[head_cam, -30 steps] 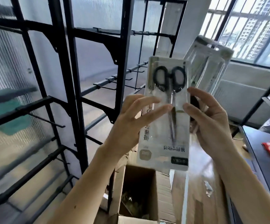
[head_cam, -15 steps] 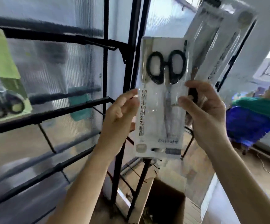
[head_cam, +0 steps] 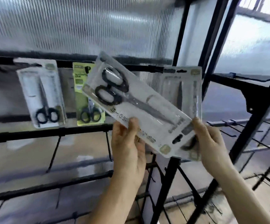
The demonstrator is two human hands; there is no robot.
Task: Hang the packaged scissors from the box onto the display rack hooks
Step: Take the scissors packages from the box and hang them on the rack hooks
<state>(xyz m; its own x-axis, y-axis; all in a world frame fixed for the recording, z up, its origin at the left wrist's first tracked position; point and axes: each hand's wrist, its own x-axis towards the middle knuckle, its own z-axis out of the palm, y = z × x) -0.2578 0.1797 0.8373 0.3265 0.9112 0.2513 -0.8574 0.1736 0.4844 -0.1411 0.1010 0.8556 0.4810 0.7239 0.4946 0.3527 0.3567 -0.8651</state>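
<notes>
A clear blister pack of black-handled scissors (head_cam: 140, 110) is held tilted in front of the black display rack (head_cam: 178, 50), handles toward the upper left. My left hand (head_cam: 127, 151) grips its lower edge, thumb on the front. My right hand (head_cam: 211, 143) pinches the pack's lower right corner and holds a second scissors pack (head_cam: 184, 88) upright behind it. On the upper rail hang a white scissors pack (head_cam: 40, 94) and a green scissors pack (head_cam: 89, 97), handles down. The box is out of view.
Bare black hooks (head_cam: 55, 152) stick out from the lower rails below the hanging packs. More hooks (head_cam: 237, 126) line the rack section at the right. A ribbed translucent panel (head_cam: 82, 25) backs the rack.
The view swung toward the left rack section, bringing the hanging packs into sight. The front pack turned from upright to tilted, and both hands now hold it lower down.
</notes>
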